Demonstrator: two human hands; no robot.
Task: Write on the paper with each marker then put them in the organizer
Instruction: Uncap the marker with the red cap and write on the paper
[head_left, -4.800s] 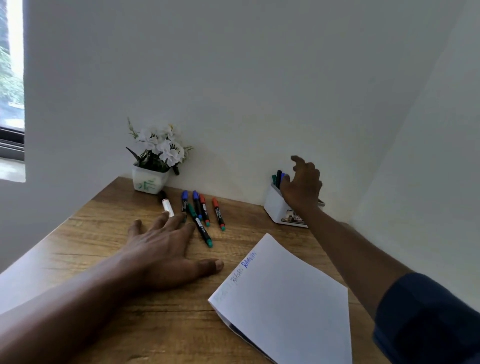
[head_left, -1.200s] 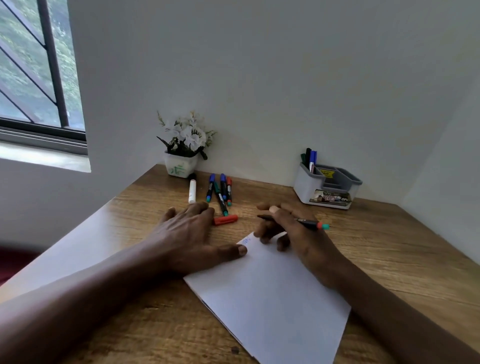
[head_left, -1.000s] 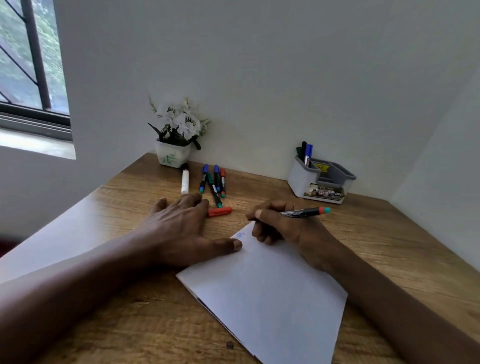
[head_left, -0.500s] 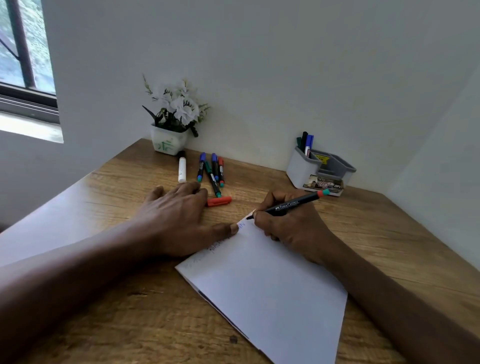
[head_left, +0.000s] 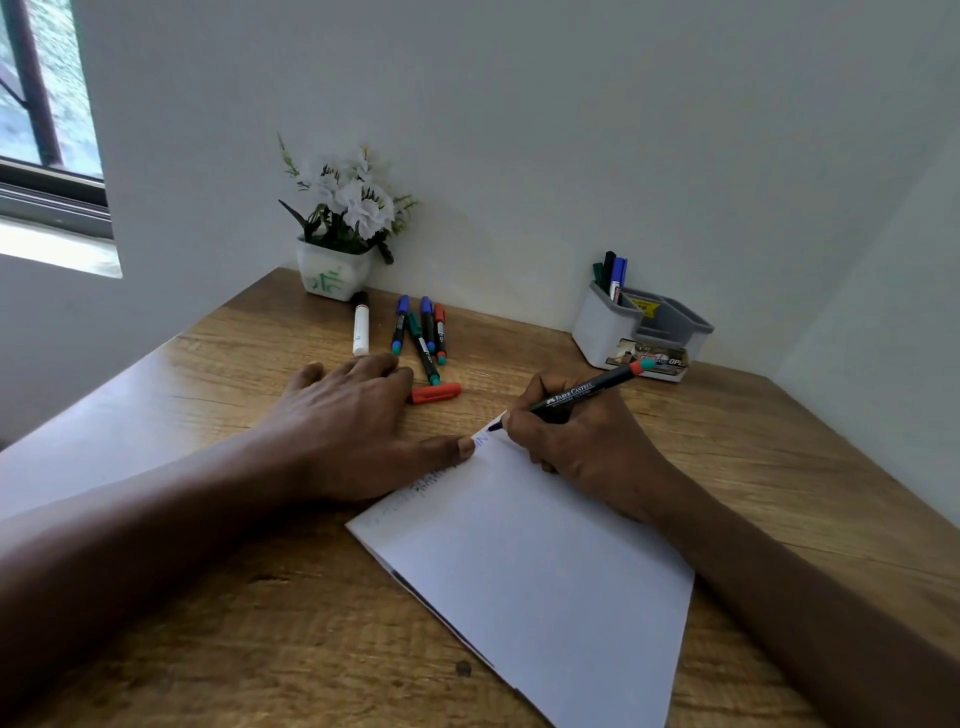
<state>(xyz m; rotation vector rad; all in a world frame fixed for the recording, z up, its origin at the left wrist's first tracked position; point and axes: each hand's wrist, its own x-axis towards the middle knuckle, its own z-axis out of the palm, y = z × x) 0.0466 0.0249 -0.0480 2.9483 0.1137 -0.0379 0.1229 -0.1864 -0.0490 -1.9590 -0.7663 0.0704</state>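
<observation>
Paper (head_left: 545, 561): flat on wooden desk (head_left: 753, 467), near centre. Right hand (head_left: 576, 441): fingers curled round black marker (head_left: 582, 392), tip on paper's far corner. Left hand (head_left: 353, 426): flat, fingers extended, thumb pressing paper edge. Red cap (head_left: 436, 392) just beside left fingers. Organizer (head_left: 641, 332) at wall.

Right hand (head_left: 582, 447) was at white-and-grey desk organizer (head_left: 602, 327) 4.8 s back; now low over white sheet of paper (head_left: 545, 561), gripping black marker with red end (head_left: 576, 391). Marker near level 1.2 s back, now slanted, tip down at paper's far corner. One marker fewer at right end of loose row of markers (head_left: 423, 332) on wooden bench (head_left: 779, 467). Red cap (head_left: 436, 393), not there 4.8 s back, lies just beside left hand (head_left: 353, 421) fingers. Left thumb, then clear of paper, now touches its edge.
</observation>
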